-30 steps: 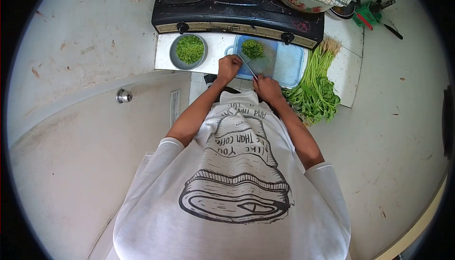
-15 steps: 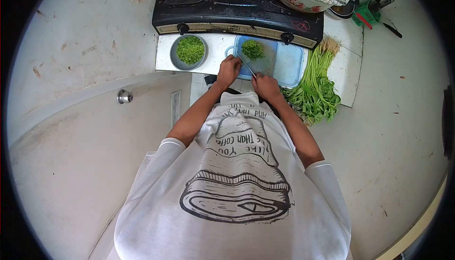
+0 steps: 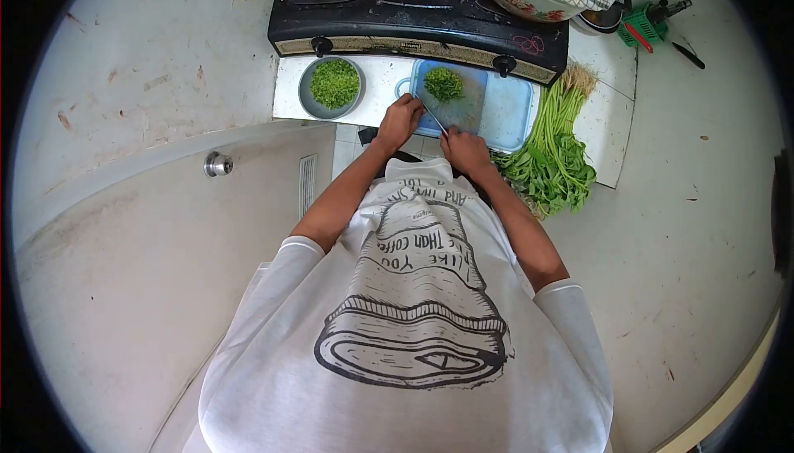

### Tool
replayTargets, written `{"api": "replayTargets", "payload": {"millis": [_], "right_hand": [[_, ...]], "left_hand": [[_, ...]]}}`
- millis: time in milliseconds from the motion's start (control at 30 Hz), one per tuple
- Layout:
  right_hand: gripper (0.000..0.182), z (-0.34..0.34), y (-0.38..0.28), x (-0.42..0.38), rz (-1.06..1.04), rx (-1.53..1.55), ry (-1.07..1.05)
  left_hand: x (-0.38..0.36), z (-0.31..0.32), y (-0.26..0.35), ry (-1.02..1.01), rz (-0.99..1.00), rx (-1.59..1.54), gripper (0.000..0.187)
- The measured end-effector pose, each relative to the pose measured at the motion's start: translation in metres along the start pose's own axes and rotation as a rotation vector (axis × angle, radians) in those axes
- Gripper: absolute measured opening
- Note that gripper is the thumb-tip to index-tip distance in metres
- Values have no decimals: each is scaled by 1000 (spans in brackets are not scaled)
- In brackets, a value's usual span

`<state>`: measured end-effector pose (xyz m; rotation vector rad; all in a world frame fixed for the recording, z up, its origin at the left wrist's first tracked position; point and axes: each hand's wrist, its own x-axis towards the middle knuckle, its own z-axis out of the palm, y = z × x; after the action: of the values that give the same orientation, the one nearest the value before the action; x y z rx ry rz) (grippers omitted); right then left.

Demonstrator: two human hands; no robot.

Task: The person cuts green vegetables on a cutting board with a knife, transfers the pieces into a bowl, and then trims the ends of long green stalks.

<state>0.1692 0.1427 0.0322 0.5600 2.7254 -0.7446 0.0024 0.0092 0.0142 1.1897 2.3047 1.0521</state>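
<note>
My right hand (image 3: pixel 466 152) is closed round the handle of a knife (image 3: pixel 435 118), whose blade slants up and left toward my left hand (image 3: pixel 402 119). The fingers of my left hand are bent together at the left edge of the blue cutting board (image 3: pixel 472 99); what they hold, if anything, is hidden. A small heap of chopped greens (image 3: pixel 443 84) lies on the board beyond the blade. The board rests partly over a light blue tray (image 3: pixel 511 110). More chopped greens (image 3: pixel 334 84) fill a grey bowl (image 3: pixel 357 102) to the left.
Behind the board stands a black gas stove (image 3: pixel 413 7) with a cloth-covered floral pot (image 3: pixel 519 0). A bunch of leafy greens (image 3: pixel 556 151) lies right of the tray. Farther right are a green basket (image 3: pixel 641 25) and another knife (image 3: pixel 688 55).
The view has shifted very slightly. Both hands and the knife keep nearly the same places on the board.
</note>
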Motion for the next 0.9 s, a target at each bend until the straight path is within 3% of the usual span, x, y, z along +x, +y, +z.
{"api": "replayTargets", "payload": {"millis": [167,467,900], "right_hand": [[37,2,0,4,-16,-6,13],[41,0,2,4,45,32,11],[39,12,-5,11,-21,36,25]], "left_hand": [[-7,-2,1,44,121,1,13],[-4,-4,1,31,-69,-93,12],[-3,-5,3,23,-74,-80,12]]}}
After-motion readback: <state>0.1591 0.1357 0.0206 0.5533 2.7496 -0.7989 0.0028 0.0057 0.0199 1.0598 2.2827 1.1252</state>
